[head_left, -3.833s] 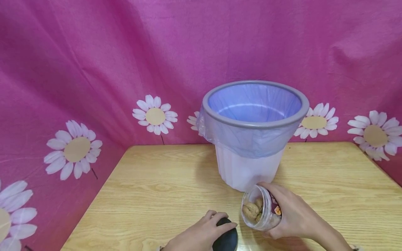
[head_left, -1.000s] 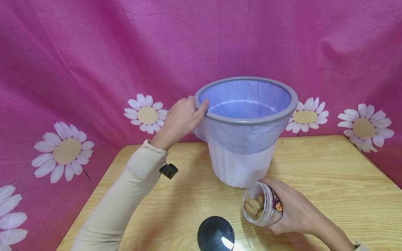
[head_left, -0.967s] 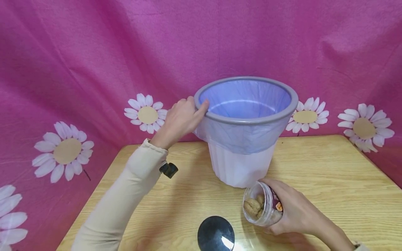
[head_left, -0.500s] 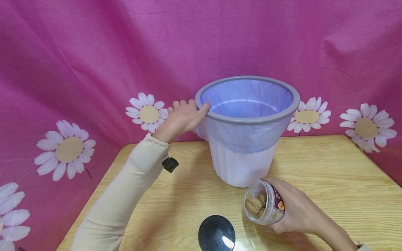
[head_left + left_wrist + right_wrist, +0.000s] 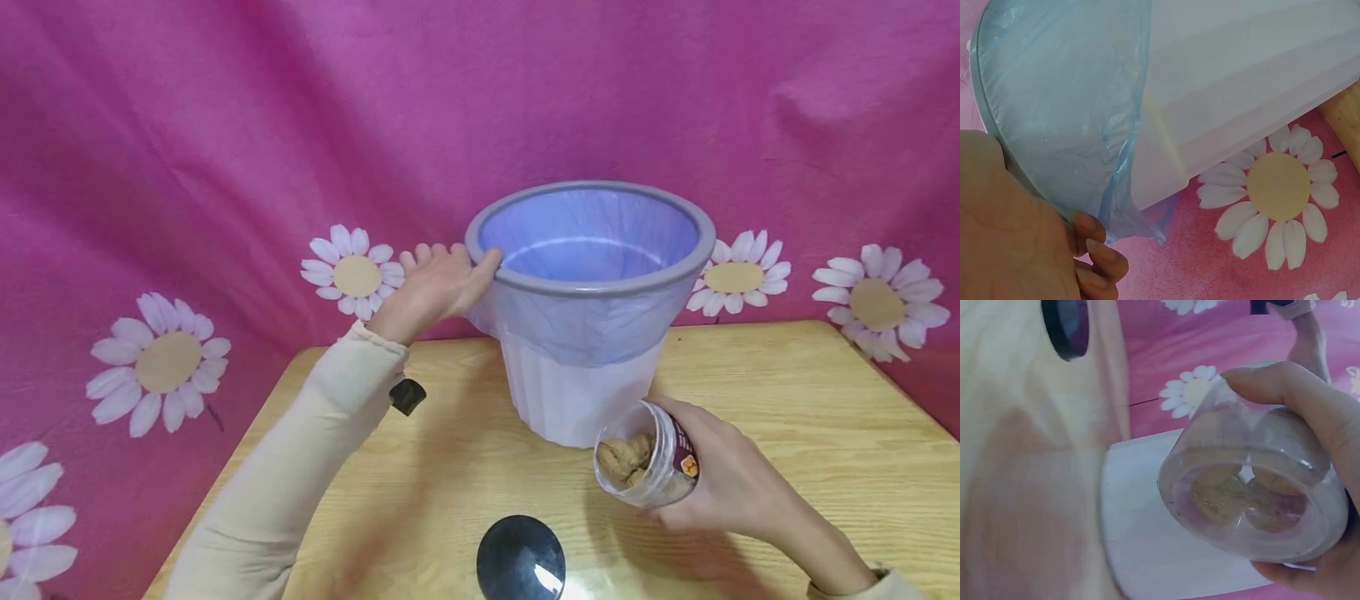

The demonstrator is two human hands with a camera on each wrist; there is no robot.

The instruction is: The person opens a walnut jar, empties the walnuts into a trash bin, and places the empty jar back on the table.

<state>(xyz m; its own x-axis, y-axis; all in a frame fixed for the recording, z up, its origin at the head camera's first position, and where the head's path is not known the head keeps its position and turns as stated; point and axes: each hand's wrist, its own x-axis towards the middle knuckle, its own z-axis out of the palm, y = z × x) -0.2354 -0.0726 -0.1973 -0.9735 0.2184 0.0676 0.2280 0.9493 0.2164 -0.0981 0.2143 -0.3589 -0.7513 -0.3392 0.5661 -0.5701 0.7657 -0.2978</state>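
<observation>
At the back of the table stands a white trash can [image 5: 592,287] with a grey rim. A translucent blue bag [image 5: 1066,94] lines it. My left hand [image 5: 438,283] grips the rim at its left side, thumb over the top and fingers outside, the index fingertip against the bag. In front of the can, my right hand [image 5: 731,475] holds a clear plastic jar [image 5: 1254,544] with a dark red label. The jar is tilted, its uncovered mouth facing left, and several walnuts [image 5: 622,458] lie inside. A round black lid [image 5: 521,557] rests on the table at the front.
The light wooden table [image 5: 787,400] carries the can. Behind and to the left hangs a pink cloth [image 5: 360,108] with white daisies. A small black camera piece [image 5: 407,397] sticks out under the left sleeve.
The left hand has left the lid on the table and moved up to the can's rim; its fingers have loosened slightly. The right hand has raised the jar a little, up and to the right.
</observation>
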